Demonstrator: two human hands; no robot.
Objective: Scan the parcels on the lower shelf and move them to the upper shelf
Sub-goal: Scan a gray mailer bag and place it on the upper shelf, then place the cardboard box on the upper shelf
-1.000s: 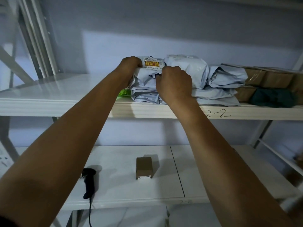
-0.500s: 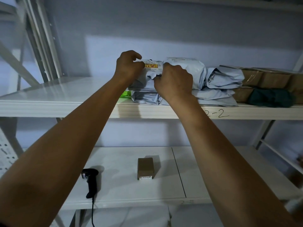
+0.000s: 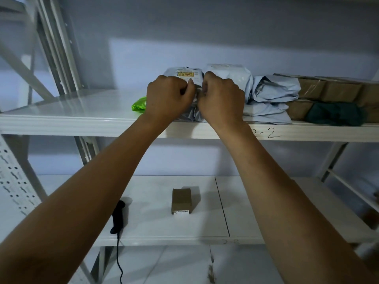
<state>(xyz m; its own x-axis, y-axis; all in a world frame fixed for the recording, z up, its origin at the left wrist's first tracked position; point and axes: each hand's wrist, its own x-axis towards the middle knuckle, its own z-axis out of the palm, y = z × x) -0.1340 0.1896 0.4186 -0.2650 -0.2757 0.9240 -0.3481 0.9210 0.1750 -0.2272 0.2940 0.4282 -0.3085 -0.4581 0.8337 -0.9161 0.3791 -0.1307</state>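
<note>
On the upper shelf (image 3: 61, 119), the left part of the frame is bare up to the green bag (image 3: 139, 104). From the centre to the right edge, the grey parcels (image 3: 272, 93) and brown boxes (image 3: 328, 91) fill it, and both hands are pressed against that stack. On the lower shelf (image 3: 256, 212) only the small box (image 3: 181, 201) at centre and the black scanner (image 3: 118, 217) at lower left stand in the way; its right half is open.

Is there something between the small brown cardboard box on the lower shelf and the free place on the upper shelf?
Nothing visible blocks it. The small brown cardboard box stands alone, and the upper shelf is bare left of the green bag.
</note>
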